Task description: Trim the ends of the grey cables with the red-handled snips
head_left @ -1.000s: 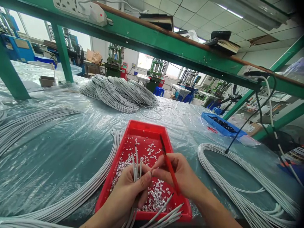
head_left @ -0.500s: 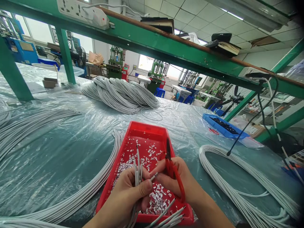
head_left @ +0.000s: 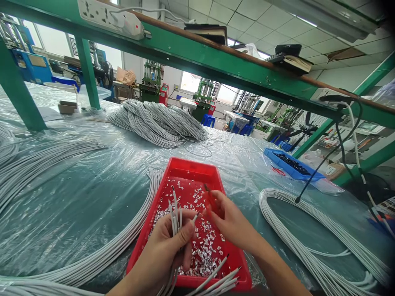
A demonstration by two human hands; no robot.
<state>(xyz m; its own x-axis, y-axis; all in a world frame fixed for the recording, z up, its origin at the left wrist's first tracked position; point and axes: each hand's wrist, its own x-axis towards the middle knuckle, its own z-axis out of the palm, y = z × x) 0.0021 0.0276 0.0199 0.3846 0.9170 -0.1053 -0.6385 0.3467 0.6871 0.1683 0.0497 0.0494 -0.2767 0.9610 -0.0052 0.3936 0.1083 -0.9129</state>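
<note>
Fingers (head_left: 184,235) of the left hand (head_left: 165,244) pinch a small bunch of grey cables (head_left: 175,203) above the red tray (head_left: 193,163), toward the near edge of the table (head_left: 101,201), one dark-tipped end jutting rightward past the thumb. Judged light and springy, stiff enough to stand above the grip, smooth jackets likely to roll or slip; best held just below the tip, which may bend or fray. Right hand (head_left: 230,220), just beside that end, has its fingers curled around a red-handled tool (head_left: 211,202); blur hides whether the fingertips meet.
</note>
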